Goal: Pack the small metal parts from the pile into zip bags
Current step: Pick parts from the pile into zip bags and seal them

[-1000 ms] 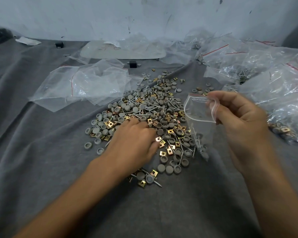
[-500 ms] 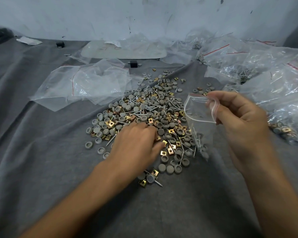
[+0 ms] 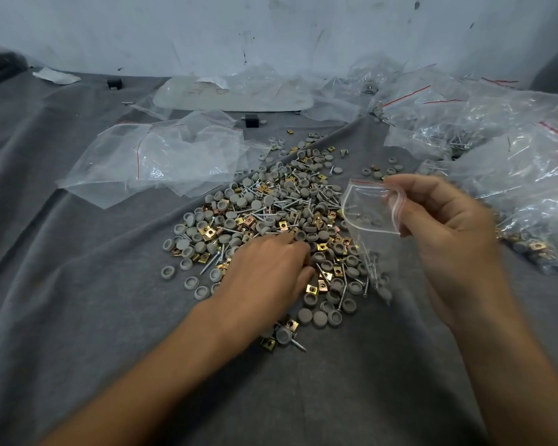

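Pile of grey caps, brass square clips and steel screws lies on grey cloth. Left hand rests on it, grip indiscernible. Right hand pinches small clear zip bag beside pile.

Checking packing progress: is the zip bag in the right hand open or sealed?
Open. The right hand pinches the zip bag at its rim, the mouth gapes in a loop; a few screws lie inside.
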The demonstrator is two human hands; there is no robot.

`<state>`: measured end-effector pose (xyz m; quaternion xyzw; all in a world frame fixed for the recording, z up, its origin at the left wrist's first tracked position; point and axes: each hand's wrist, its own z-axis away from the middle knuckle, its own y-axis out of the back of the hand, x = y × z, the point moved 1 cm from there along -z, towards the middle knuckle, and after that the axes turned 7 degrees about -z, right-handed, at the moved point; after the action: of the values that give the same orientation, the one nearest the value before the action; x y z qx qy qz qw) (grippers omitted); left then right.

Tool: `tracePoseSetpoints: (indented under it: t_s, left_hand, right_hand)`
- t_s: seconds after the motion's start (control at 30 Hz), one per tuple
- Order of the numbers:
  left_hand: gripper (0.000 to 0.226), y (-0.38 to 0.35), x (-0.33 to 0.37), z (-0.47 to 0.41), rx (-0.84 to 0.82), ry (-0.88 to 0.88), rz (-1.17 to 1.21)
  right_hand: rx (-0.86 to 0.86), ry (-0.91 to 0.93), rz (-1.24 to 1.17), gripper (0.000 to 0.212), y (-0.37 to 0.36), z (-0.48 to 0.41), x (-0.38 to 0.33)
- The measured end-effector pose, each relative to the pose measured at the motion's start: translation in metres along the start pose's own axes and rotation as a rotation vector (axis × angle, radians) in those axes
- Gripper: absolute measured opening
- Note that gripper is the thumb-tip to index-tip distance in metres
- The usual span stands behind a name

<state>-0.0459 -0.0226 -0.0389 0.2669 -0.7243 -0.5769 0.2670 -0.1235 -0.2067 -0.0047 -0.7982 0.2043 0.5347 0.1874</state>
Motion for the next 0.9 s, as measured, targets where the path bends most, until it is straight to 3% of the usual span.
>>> tracePoseSetpoints:
  t_s: [0.23, 0.43, 0.77, 0.9]
  left_hand:
    - [0.022, 0.006, -0.005, 0.005, -0.119, -0.084, -0.043]
    - [0.018, 0.013, -0.013, 0.006, -0.278, -0.017, 0.097]
    - [0.019, 0.014, -0.003, 0.006, -0.133, -0.073, -0.153]
    - [0.018, 0.010, -0.011, 0.008, -0.141, -0.064, -0.042]
  right_hand:
    - [-0.017, 0.008, 0.007, 0.027, 0.000, 0.000, 0.000]
    - [-0.061, 0.016, 0.002, 0.028, -0.006, 0.004, 0.001]
    - [-0.087, 0.012, 0.015, 0.028, -0.010, 0.006, 0.003]
    - [-0.093, 0.009, 0.023, 0.028, -0.010, 0.006, 0.003]
